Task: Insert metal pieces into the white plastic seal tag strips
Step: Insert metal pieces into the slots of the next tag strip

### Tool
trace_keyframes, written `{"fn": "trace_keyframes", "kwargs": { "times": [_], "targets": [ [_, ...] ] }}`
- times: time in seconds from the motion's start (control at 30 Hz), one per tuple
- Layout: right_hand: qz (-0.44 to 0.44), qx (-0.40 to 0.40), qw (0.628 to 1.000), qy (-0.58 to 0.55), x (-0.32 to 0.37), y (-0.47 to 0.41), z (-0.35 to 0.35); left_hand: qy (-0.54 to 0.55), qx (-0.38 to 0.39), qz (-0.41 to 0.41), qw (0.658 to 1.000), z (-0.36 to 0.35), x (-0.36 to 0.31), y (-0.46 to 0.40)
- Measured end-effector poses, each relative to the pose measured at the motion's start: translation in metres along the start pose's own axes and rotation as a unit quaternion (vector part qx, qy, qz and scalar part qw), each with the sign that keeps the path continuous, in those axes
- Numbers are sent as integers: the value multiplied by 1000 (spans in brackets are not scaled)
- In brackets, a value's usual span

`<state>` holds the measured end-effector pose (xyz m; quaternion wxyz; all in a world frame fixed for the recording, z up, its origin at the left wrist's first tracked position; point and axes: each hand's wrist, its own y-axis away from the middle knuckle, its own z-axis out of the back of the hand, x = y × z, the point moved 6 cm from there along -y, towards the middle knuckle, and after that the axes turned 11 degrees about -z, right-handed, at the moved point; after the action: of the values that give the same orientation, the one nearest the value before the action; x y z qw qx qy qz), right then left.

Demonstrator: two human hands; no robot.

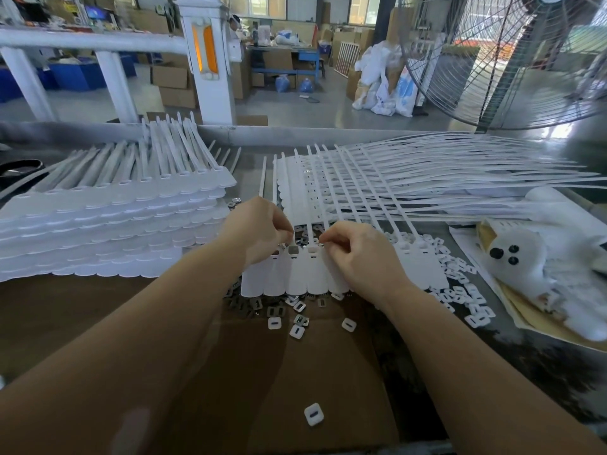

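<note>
Nearest us, one white cap (pixel 314 414) lies alone on the cardboard (pixel 328 372), well short of the strip (pixel 328 274) we are filling. Our left hand (pixel 259 229) curls at the strip's left sockets, apparently pinching a small piece; our right hand (pixel 358 254) curls at the next sockets, though we cannot tell what it holds. One socket between the hands shows metal (pixel 293 250) seated; those rightward look unfilled. Loose metal pieces (pixel 262 307) lie just below the strip, caps (pixel 460 290) to its right, stacked strips (pixel 115 231) to its left, so much remains.
</note>
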<state>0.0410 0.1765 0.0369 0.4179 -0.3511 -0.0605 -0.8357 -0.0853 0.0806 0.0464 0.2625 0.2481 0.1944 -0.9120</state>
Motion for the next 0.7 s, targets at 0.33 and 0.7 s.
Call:
{"fn": "trace_keyframes", "kwargs": {
  "times": [0.33, 0.7],
  "targets": [
    [-4, -14, 1000, -20, -9, -2, -1, 83, 12, 8, 996, -16, 1, -4],
    [5, -40, 999, -2, -10, 0, -3, 121, 77, 11, 990, -12, 2, 1]
  ]
}}
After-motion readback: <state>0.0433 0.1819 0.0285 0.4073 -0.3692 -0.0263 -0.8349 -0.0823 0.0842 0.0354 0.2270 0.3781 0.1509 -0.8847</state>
